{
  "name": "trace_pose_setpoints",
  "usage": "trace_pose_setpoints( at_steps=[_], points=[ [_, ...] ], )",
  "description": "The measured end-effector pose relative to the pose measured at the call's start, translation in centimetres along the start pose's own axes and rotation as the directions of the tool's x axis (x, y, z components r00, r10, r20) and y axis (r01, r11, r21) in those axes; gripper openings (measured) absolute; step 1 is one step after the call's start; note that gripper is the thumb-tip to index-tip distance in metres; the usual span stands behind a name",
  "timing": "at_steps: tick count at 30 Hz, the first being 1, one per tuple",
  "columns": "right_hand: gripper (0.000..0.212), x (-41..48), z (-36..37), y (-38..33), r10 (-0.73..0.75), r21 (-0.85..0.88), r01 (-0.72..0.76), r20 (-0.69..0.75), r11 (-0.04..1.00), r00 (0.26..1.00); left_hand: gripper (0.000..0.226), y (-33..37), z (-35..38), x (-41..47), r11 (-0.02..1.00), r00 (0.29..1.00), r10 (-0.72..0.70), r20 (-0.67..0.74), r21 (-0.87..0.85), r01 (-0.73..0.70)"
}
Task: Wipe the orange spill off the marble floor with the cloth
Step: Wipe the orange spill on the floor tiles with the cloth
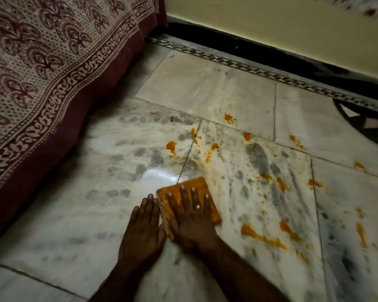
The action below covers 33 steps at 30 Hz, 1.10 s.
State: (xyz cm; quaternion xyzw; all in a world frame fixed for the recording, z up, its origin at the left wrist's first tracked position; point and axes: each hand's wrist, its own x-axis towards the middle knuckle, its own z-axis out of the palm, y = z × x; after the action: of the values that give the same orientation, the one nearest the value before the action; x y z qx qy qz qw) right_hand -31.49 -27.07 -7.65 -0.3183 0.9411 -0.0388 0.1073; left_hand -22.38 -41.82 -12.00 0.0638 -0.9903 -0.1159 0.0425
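A folded cloth, stained orange, lies flat on the marble floor near the bottom middle. My right hand presses down on it with fingers spread, a ring on one finger. My left hand rests flat on the floor right beside the cloth's left edge, fingers together, holding nothing. Orange spill is scattered in blobs above the cloth, and thicker smears run to the right of it. More spots lie farther up.
A bed with a patterned maroon and cream cover hangs down to the floor at the left. A black skirting and yellow wall run along the back. A dark inlay pattern sits at the right edge.
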Motion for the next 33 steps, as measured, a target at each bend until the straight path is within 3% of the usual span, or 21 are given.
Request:
trace_pose_setpoints(
  at_steps=[5, 8, 15, 20, 24, 29, 33],
  points=[
    [0.065, 2.1, -2.9, 6.5, 0.14, -0.003, -0.142, 0.185, 0.99, 0.973, 0.069, 2.5, -0.1, -0.4, 1.0, 1.0, 0.0, 0.005, 0.005, 0.0],
    [0.066, -1.0, -3.3, 9.2, 0.138, -0.036, -0.133, 0.252, 0.99, 0.958, 0.07, 3.9, 0.1, -1.4, 0.999, 0.999, 0.032, 0.032, -0.006, -0.032],
    [0.064, -14.2, 0.3, 7.5, -0.045, -0.073, 0.05, 0.066, 0.996, 0.997, 0.07, 6.1, 0.1, -3.8, 0.997, 0.995, 0.075, 0.061, -0.009, -0.075],
    [0.066, -11.1, 0.5, 6.8, -0.134, -0.072, 0.137, 0.05, 0.988, 0.99, 0.066, 6.3, 0.3, -3.9, 0.996, 0.995, 0.088, 0.04, 0.013, -0.089],
    [0.064, -8.6, -0.3, 11.0, 0.096, -0.068, -0.092, 0.058, 0.993, 0.994, 0.069, 6.6, 0.1, -3.7, 0.995, 0.994, 0.092, 0.053, 0.032, -0.094],
    [0.067, -13.4, -0.4, 16.6, 0.372, -0.065, -0.369, 0.045, 0.927, 0.927, 0.068, 7.6, 0.4, -4.3, 0.987, 0.982, 0.161, 0.1, 0.009, -0.163],
    [0.065, -20.5, 1.4, 15.3, 0.452, -0.031, -0.451, 0.005, 0.892, 0.892, 0.069, 9.6, 0.6, -4.9, 0.978, 0.973, 0.207, 0.102, 0.003, -0.208]
  ],
)
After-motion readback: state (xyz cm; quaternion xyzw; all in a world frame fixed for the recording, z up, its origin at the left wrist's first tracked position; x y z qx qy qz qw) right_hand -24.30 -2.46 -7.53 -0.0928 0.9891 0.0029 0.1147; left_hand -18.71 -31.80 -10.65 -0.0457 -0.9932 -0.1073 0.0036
